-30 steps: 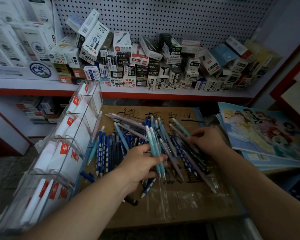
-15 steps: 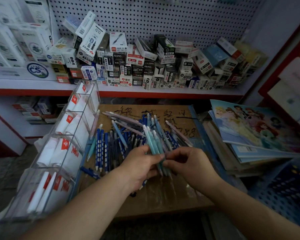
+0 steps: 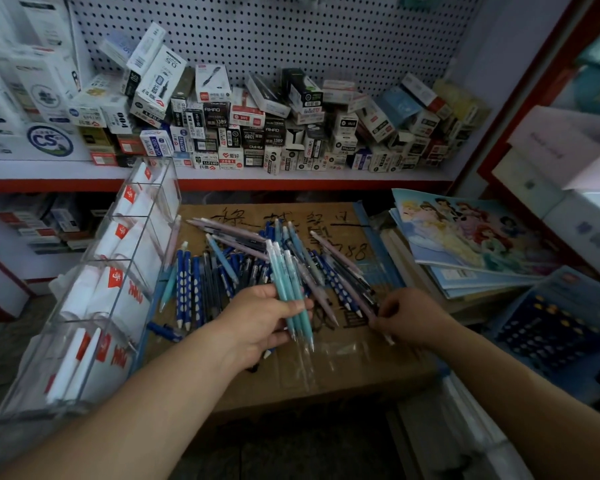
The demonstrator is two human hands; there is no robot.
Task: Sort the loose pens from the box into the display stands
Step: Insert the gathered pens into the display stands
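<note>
A heap of loose pens (image 3: 243,258), blue, pink and dark, lies on a flat cardboard box (image 3: 326,379). My left hand (image 3: 260,320) is closed around a small bunch of teal pens (image 3: 290,289) held above the heap. My right hand (image 3: 409,315) is at the heap's right edge, fingers pinching the tip end of a pink pen (image 3: 378,322). A clear acrylic display stand (image 3: 118,282) with several compartments stands to the left, holding white paper inserts with red marks.
A shelf (image 3: 222,174) behind the box is stacked with small pen cartons under a pegboard. A pile of cartoon notebooks (image 3: 471,237) lies to the right. A blue plastic basket (image 3: 561,327) is at the far right.
My right hand left the teal bunch and moved right to the edge of the heap, closing on a pink pen. My left hand keeps the teal pens.
</note>
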